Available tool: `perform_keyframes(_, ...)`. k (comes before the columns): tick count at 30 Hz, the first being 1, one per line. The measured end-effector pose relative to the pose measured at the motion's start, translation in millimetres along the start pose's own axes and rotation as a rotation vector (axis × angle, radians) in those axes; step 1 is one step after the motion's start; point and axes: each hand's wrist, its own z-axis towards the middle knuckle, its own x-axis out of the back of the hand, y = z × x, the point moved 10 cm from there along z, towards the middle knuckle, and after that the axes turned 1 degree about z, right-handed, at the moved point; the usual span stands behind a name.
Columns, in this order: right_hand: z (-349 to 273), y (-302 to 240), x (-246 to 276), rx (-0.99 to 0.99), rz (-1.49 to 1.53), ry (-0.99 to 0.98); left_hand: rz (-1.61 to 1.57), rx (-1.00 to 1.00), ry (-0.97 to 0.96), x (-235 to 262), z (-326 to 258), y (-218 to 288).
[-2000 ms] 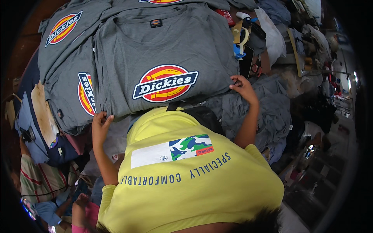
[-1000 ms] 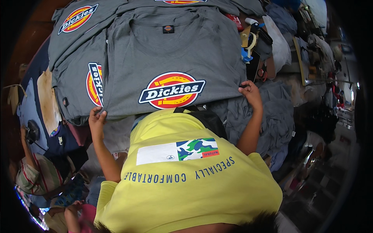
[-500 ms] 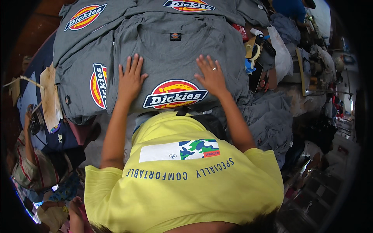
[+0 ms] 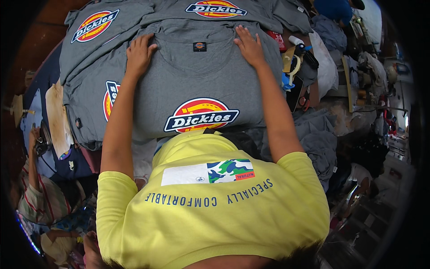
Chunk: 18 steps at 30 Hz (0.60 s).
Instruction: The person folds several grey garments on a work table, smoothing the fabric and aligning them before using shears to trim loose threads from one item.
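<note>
A grey t-shirt (image 4: 197, 80) lies spread face up on a pile of similar shirts, with a red and yellow oval badge (image 4: 201, 115) on its chest and a small dark label at the collar. My left hand (image 4: 139, 54) rests flat on its left shoulder, fingers apart. My right hand (image 4: 248, 45) lies flat on its right shoulder, also spread. Neither hand grips the cloth. My yellow shirt (image 4: 210, 210) fills the lower part of the view and hides the grey shirt's hem.
More grey badge shirts lie at the back (image 4: 215, 11) and the far left (image 4: 89, 31). Tape rolls and small tools (image 4: 295, 62) and a white bag (image 4: 324, 67) sit to the right, above loose grey cloth (image 4: 318, 139). Another person in a striped shirt (image 4: 40, 197) works at lower left.
Both hands have slid up the grey shirt, from its lower corners over the chest to the shoulders. The shirt now lies flatter.
</note>
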Motion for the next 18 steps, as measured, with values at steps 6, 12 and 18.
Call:
perform_keyframes(6, 10.4, 6.4, 13.1, -0.017, 0.186, 0.141, -0.060, -0.170, 0.096, 3.6, 24.4, -14.4)
perform_keyframes(12, 26.6, -14.6, 36.4, 0.064, -0.102, 0.261, -0.228, 0.103, -0.103, 7.3, 43.3, -38.8)
perform_keyframes(18, 43.7, -12.2, 29.6, 0.267, -0.085, 0.186, -0.059, 0.210, -0.239, -3.3, 45.6, -57.3)
